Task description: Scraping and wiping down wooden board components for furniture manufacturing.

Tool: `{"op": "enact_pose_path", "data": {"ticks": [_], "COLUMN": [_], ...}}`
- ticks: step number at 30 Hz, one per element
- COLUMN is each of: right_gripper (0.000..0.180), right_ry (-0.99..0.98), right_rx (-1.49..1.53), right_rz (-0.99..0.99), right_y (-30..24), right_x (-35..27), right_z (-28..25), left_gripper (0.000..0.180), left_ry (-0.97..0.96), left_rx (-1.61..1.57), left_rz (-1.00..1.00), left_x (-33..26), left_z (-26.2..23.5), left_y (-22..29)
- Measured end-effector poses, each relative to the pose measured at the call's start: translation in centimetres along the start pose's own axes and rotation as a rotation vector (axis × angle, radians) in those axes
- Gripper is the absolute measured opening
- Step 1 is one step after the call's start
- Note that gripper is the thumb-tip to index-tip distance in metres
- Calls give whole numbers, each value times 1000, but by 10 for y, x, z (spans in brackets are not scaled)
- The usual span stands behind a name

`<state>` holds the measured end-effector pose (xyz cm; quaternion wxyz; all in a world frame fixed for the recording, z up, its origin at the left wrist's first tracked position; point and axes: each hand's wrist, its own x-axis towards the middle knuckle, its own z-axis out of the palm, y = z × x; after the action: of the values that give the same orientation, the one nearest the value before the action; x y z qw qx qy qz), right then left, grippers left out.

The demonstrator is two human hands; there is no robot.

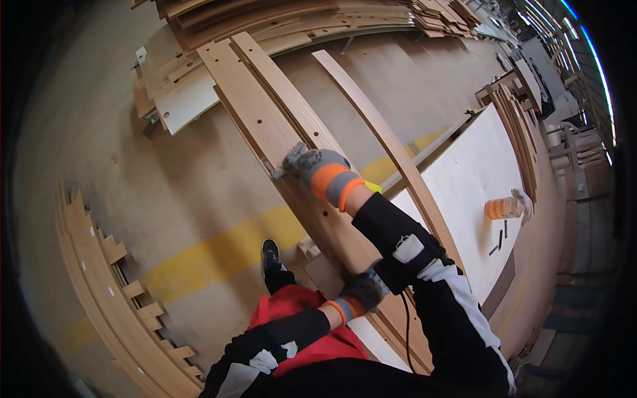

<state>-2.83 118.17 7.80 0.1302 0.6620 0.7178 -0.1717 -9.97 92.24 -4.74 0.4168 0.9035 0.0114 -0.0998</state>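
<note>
A long wooden board (259, 126) with several round holes runs away from me, with a narrower board (292, 99) along its right side. My right hand (315, 166), in a grey glove with an orange cuff, reaches across and closes its fingers over the long board's left edge. Nearer my body, my left hand (361, 292), gloved too, is closed above the board around a dark corded tool (395, 275). My right sleeve partly covers that tool, so its kind cannot be told. A black cord (407, 331) hangs down from it.
Right of the boards, a curved strip (378, 126) stands out beside a white-topped table (471, 179) bearing an orange-banded cylinder (502, 208) and small black bars (501, 240). Stacked boards (265, 20) lie at the far end; more boards (106, 285) stand left. A yellow line (212, 255) crosses the floor.
</note>
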Motion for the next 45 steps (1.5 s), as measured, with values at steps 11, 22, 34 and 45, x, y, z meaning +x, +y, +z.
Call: {"op": "enact_pose_path", "data": {"ticks": [11, 22, 34, 45], "right_gripper": [27, 43, 46, 45], "right_ry": [227, -147, -244, -224], "right_rx": [-47, 166, 138, 71], "right_rz": [-61, 137, 218, 218], "right_y": [22, 14, -3, -5], "right_x": [87, 3, 125, 293], "right_z": [-8, -29, -68, -126], "left_gripper": [51, 62, 63, 31], "left_ry": [91, 124, -186, 459], "left_rx": [184, 518, 317, 66], "left_rz": [131, 70, 152, 188], "left_x": [-17, -77, -51, -44], "left_z": [-76, -258, -276, -241], "left_y": [-3, -148, -181, -190]}}
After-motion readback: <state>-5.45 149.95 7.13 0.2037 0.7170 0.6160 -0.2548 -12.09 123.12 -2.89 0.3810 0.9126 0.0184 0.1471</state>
